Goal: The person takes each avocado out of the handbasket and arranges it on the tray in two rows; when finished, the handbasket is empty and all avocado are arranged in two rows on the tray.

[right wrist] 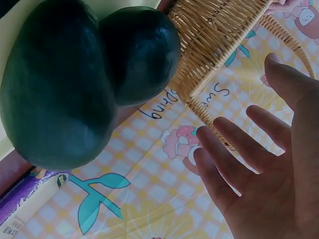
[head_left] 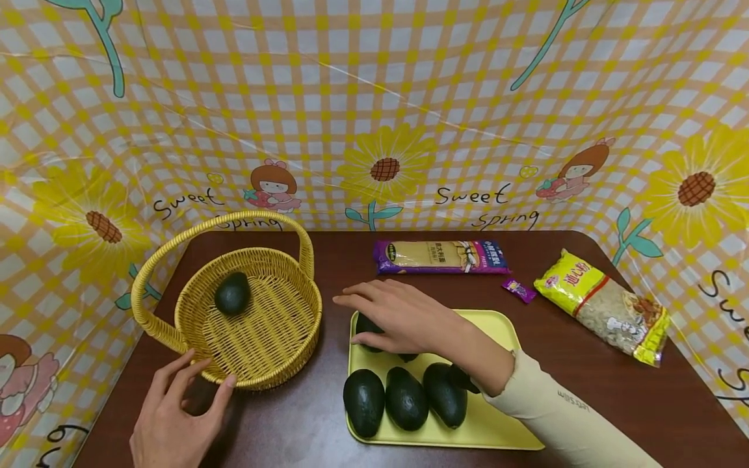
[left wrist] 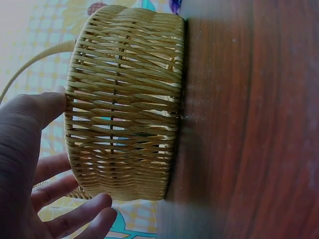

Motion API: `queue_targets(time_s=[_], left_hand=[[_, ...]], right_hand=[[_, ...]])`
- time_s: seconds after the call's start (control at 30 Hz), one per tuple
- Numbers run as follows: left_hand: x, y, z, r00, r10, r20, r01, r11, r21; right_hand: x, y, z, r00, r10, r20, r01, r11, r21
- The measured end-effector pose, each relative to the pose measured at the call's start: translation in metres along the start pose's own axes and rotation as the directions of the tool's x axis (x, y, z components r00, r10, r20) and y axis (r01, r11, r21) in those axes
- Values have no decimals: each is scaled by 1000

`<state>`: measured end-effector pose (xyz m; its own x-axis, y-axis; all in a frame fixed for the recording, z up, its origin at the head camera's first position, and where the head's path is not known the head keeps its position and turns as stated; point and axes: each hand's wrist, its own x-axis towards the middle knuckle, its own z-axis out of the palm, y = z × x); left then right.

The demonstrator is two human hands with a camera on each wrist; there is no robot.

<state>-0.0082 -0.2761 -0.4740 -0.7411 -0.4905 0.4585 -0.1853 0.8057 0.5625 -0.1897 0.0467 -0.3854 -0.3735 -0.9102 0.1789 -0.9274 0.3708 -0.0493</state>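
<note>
My left hand point(head_left: 178, 409) touches the near rim of a round yellow wicker basket point(head_left: 269, 331), its fingers spread. In the left wrist view, fingertips and thumb stand at the rim of the woven wall point(left wrist: 124, 104). One dark green avocado point(head_left: 232, 294) lies inside the basket toward its back left. My right hand point(head_left: 412, 318) hovers palm down over the yellow tray point(head_left: 497, 419), fingers stretched out and holding nothing. Beneath it, an avocado point(head_left: 367, 323) is partly hidden. Several more avocados point(head_left: 406, 398) lie along the tray's front; my wrist covers part of another.
A purple pasta packet point(head_left: 439, 257) lies at the back of the brown table point(head_left: 304, 422). Right of it are a small purple sachet point(head_left: 519, 290) and a yellow-ended clear bag point(head_left: 608, 309). The basket's tall handle point(head_left: 219, 221) arches up on its far left side. Checked cloth surrounds the table.
</note>
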Motion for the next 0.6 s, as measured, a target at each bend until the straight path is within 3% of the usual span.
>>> queue_targets(time_s=[0.4, 0.6], left_hand=[[0, -1, 0, 998, 68, -15, -68, 998, 19], [0, -4, 1, 990, 129, -57, -128, 992, 10]], right_hand=[[11, -5, -3, 999, -51, 1, 51, 999, -6], [17, -5, -4, 997, -73, -10, 73, 997, -22]])
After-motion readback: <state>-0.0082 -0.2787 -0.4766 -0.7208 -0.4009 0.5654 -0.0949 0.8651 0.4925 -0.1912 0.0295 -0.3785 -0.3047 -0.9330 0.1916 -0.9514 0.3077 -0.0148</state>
